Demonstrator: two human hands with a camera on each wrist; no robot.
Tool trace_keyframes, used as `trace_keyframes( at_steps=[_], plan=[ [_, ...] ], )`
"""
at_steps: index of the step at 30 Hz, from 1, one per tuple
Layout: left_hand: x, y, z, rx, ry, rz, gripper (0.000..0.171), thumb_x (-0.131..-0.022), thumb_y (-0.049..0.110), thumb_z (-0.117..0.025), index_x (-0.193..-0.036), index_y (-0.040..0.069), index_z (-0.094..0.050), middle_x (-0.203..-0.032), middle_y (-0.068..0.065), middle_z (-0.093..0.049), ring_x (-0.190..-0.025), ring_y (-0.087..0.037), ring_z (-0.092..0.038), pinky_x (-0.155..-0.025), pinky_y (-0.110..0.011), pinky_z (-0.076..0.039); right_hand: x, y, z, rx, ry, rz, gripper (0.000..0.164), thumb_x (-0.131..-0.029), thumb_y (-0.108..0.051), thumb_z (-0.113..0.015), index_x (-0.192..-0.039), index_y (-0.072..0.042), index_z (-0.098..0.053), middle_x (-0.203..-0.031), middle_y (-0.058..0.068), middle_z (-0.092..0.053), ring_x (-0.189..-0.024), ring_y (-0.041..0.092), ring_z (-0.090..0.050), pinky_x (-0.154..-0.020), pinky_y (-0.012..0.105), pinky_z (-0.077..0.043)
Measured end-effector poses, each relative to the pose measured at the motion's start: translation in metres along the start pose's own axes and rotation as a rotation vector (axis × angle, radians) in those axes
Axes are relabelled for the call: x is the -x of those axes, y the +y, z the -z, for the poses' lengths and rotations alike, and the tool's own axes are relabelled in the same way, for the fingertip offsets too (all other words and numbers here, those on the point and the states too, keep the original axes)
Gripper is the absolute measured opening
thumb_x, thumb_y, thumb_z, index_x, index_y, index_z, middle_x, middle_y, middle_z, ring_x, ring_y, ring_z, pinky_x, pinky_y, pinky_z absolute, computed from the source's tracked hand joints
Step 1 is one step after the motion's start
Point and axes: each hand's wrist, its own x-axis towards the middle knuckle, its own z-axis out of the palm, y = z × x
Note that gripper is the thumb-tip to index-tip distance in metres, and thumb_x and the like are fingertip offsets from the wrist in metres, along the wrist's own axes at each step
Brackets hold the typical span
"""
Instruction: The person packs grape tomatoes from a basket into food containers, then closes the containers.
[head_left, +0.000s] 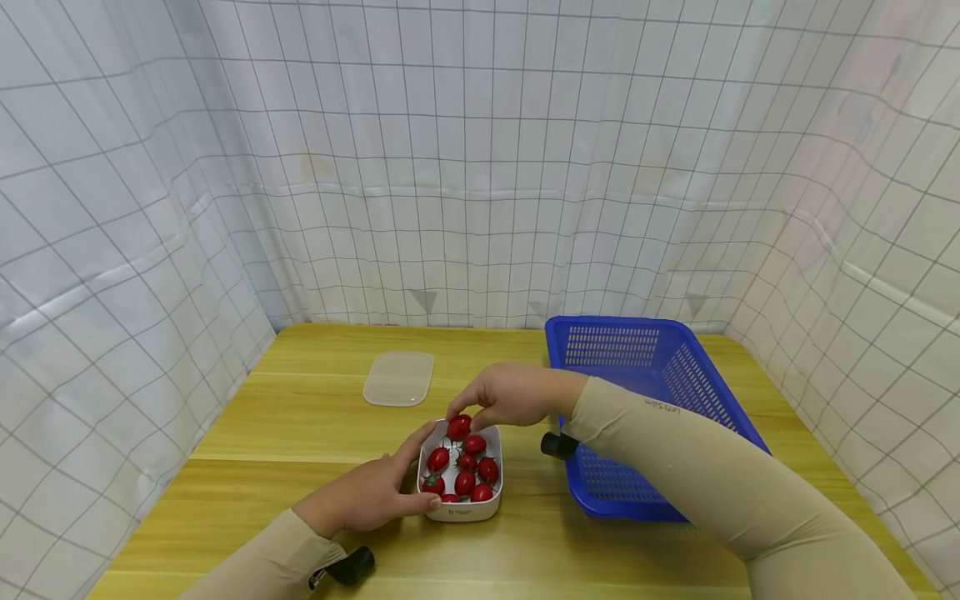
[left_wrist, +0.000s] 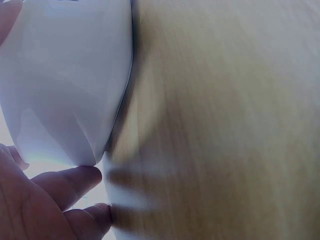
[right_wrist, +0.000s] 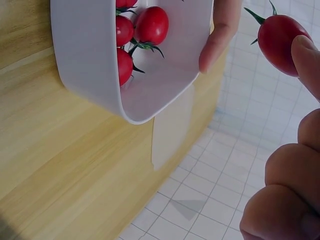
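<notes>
Tomato (head_left: 458,427), green-stemmed, is up in the R hand (head_left: 513,394), that grip clamped on it btwn thumb & fingers, just above the far end of a white container (head_left: 461,512). More tomatoes (head_left: 465,483) sit in the container, below & nearer the person than the grip. L hand (head_left: 378,492) holds the container's L side, thumb at front. Clear lid (head_left: 400,379) lies flat on the counter (head_left: 300,417), beyond & L of the R grip; blue basket (head_left: 615,321) is to its R, partly hidden by the R sleeve (head_left: 697,450).
</notes>
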Motion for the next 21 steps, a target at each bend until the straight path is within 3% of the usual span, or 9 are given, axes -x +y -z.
trace_keyframes(
  at_steps=[9,16,17,21],
  plan=[
    [0.0003,0.0005,0.0003,0.012,-0.002,-0.004,0.103,-0.096,0.057,-0.071,-0.171,0.024,-0.008,-0.167,-0.018,-0.039,-0.146,-0.044,-0.047,-0.118,-0.070,-0.036,-0.0027,0.0002,-0.0027,-0.007,-0.013,0.003,0.034,-0.103,-0.019,-0.070,-0.137,-0.024,-0.072,-0.082,-0.014,-0.063,-0.068,0.006,-0.046,-0.064,0.022,-0.040],
    [0.0019,0.0010,0.0006,0.019,-0.002,-0.009,0.104,-0.094,0.061,-0.070,-0.171,0.029,-0.007,-0.165,-0.019,-0.041,-0.145,-0.045,-0.048,-0.117,-0.070,-0.036,-0.0028,-0.0029,-0.0036,0.003,-0.013,0.009,0.034,-0.102,-0.020,-0.072,-0.135,-0.024,-0.073,-0.107,-0.016,-0.074,-0.082,0.002,-0.059,-0.078,0.021,-0.051],
    [0.0000,-0.0048,-0.0004,-0.004,0.000,-0.038,0.102,-0.096,0.061,-0.068,-0.171,0.029,-0.006,-0.164,-0.020,-0.042,-0.143,-0.045,-0.050,-0.116,-0.068,-0.039,-0.0029,-0.0032,-0.0036,-0.003,-0.016,0.009,0.033,-0.102,-0.019,-0.072,-0.135,-0.024,-0.074,-0.107,-0.016,-0.074,-0.082,0.002,-0.059,-0.078,0.021,-0.051],
    [-0.0005,-0.0053,-0.0009,-0.001,0.004,-0.039,0.102,-0.095,0.062,-0.068,-0.171,0.031,-0.006,-0.164,-0.020,-0.042,-0.143,-0.044,-0.049,-0.116,-0.068,-0.039,-0.0030,-0.0036,-0.0036,-0.017,-0.027,0.014,0.033,-0.101,-0.017,-0.072,-0.134,-0.022,-0.074,-0.102,-0.014,-0.073,-0.079,0.004,-0.057,-0.074,0.021,-0.049]
  ],
)
